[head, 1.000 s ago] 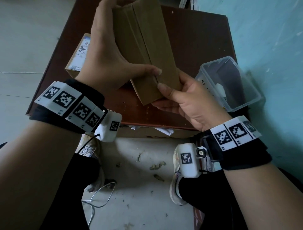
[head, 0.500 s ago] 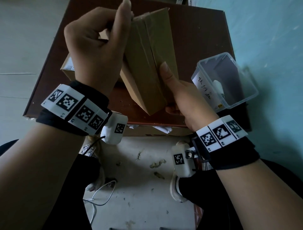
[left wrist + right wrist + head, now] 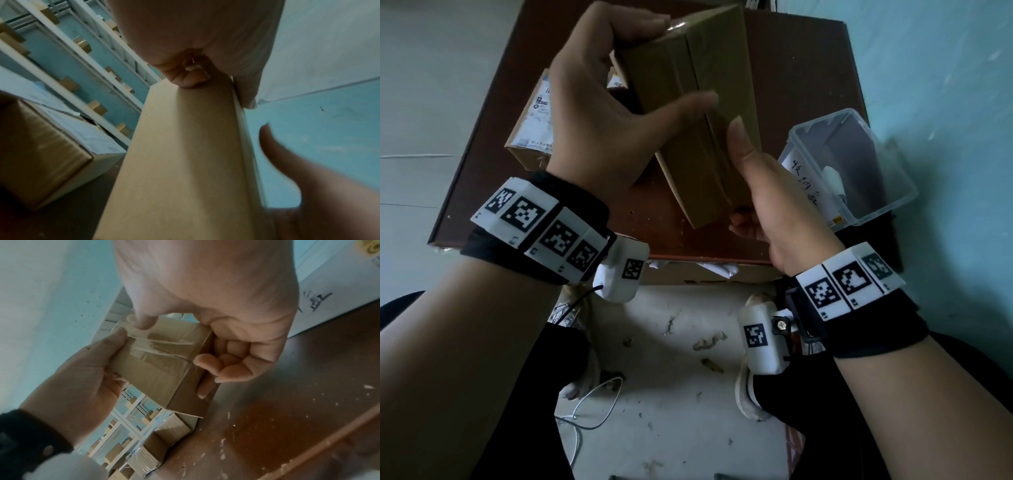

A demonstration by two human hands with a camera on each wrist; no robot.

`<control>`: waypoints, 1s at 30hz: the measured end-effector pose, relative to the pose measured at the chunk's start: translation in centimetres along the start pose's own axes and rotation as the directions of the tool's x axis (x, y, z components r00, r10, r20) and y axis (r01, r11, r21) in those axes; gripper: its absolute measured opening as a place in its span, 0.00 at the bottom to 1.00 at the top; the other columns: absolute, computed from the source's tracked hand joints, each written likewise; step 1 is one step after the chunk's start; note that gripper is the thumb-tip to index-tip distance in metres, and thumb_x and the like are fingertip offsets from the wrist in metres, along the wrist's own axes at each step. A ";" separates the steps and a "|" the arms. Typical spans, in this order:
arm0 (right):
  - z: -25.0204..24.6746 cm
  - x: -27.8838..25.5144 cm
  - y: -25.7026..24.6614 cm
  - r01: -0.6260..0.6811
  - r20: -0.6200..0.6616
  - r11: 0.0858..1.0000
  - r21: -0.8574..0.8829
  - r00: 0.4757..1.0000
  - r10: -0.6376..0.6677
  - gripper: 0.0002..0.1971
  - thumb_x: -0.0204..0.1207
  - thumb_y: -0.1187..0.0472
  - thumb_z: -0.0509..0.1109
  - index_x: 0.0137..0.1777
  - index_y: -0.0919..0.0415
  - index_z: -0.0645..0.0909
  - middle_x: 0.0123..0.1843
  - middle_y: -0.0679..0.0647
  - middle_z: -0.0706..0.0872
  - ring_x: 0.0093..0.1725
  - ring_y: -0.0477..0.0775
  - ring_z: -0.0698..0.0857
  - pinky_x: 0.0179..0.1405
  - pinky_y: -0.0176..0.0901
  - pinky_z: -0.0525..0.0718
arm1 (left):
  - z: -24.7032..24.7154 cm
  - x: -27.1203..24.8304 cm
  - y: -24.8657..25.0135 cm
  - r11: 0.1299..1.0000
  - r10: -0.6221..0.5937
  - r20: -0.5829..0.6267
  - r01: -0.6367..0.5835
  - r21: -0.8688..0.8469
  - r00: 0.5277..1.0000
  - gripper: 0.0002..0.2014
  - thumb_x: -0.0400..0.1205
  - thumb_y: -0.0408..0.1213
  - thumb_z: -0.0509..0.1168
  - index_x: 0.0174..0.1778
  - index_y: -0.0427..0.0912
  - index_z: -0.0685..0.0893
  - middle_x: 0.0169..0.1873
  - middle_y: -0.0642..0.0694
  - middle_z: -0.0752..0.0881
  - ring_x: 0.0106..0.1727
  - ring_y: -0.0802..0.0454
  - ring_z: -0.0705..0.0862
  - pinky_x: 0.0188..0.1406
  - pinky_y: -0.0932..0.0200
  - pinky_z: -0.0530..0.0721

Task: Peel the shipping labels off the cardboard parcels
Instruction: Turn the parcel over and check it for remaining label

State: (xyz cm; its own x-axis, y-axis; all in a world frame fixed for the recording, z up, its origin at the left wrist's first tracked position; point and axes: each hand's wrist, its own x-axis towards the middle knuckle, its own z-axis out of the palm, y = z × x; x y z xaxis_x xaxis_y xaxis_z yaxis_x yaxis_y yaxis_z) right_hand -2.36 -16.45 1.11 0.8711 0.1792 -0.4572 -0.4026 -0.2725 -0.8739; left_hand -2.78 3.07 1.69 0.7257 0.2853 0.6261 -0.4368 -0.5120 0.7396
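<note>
Head view: both hands hold a long cardboard parcel (image 3: 698, 113) in the air above the middle of the brown bench (image 3: 801, 68). The left hand (image 3: 599, 113) wraps the parcel's far end, fingers curled over its top edge and thumb stretched across the near face. Half a second ago that thumb stood up along the top end; now it lies flat across the taped seam, and the parcel has turned so its broad taped face looks up. The right hand (image 3: 770, 192) grips the near end, thumb pressed on the seam, fingers curled underneath, as before. A second parcel (image 3: 530, 137) with a white shipping label (image 3: 541, 106) lies on the bench near its left edge, partly hidden by the left hand. A clear plastic container (image 3: 859, 164) sits at the bench's right edge.

Left wrist view: the curled fingers (image 3: 185, 79) clamp the held parcel's end; the labelled parcel (image 3: 47, 146) lies lower left.

Right wrist view: the right hand (image 3: 236, 337) curls under the taped parcel (image 3: 162, 363), thumb on the clear tape, and the left hand (image 3: 82, 378) holds the opposite side.
</note>
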 end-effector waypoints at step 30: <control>0.1 1.3 -0.1 0.099 0.035 0.980 -0.175 0.995 -0.094 0.14 0.87 0.28 0.66 0.62 0.31 0.83 0.54 0.34 0.93 0.56 0.40 0.92 0.58 0.52 0.96 | 1.9 -1.6 -2.6 0.964 -0.261 0.288 0.230 0.135 0.922 0.51 0.81 0.61 0.75 0.87 0.36 0.54 0.79 0.39 0.71 0.78 0.44 0.77 0.79 0.40 0.79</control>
State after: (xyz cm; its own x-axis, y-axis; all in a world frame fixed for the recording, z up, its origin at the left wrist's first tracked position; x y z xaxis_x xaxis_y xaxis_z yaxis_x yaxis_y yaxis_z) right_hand -1.16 -16.08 0.61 0.8947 0.2372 -0.3785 -0.2590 -0.4148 -0.8723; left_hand -1.80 2.40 -1.68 0.9356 0.1631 0.3131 -0.1820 -0.5370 0.8237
